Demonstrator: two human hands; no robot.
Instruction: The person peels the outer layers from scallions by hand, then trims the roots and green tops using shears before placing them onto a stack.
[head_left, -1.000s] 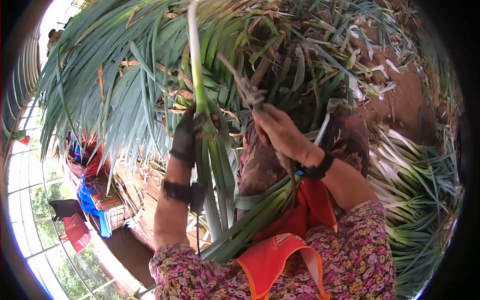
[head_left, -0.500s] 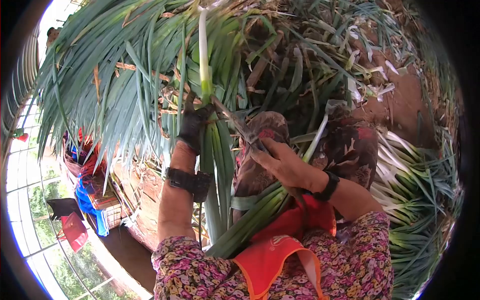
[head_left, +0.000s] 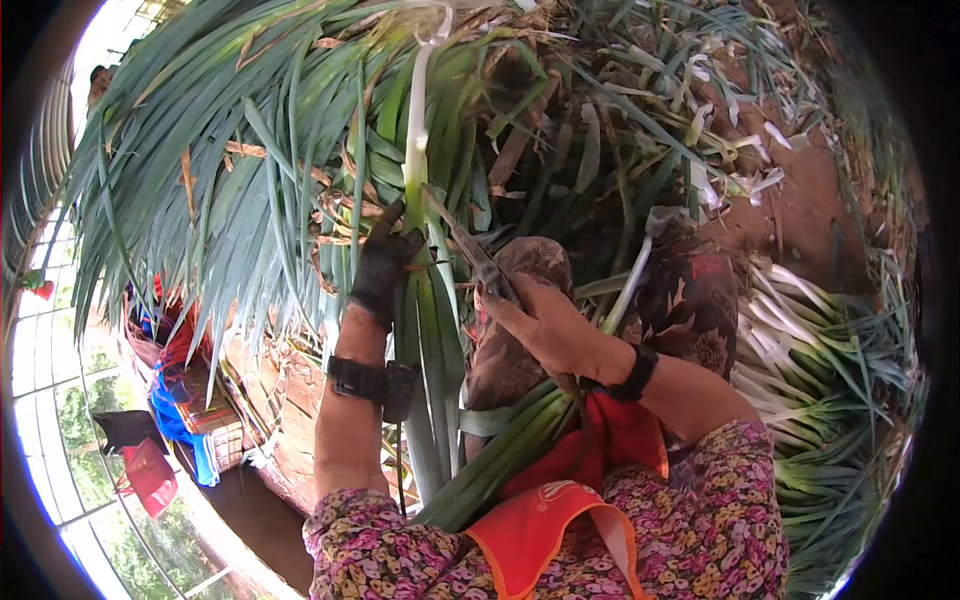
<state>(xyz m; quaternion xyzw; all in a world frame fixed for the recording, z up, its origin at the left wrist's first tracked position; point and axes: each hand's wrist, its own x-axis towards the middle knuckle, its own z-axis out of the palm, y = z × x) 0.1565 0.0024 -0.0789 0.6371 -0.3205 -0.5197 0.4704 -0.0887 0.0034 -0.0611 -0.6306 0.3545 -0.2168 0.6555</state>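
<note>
My left hand (head_left: 385, 265), in a dark glove, is closed round a long green onion (head_left: 418, 130) where its white stalk turns green. The white end points away from me, with pale loose skin blurred near its tip. The onion's green leaves run back toward my lap. My bare right hand (head_left: 550, 325) grips a slim, worn grey air gun (head_left: 470, 245). Its narrow tip lies right at the stalk, just above my left fingers. A thin brown hose hangs beneath my right hand. More green onions (head_left: 520, 450) lie across my lap, under my right forearm.
A big heap of green onions (head_left: 200, 180) spreads at the front left. Stripped leaves and peelings (head_left: 710, 160) litter the brown ground ahead and right. Several white-stalked onions (head_left: 780, 350) are piled at my right. A basket with blue cloth (head_left: 185, 430) stands at the left.
The onion's white end has shifted slightly right, and a loosened bit of skin now shows on its stalk. My right hand and the air gun have moved slightly left.
</note>
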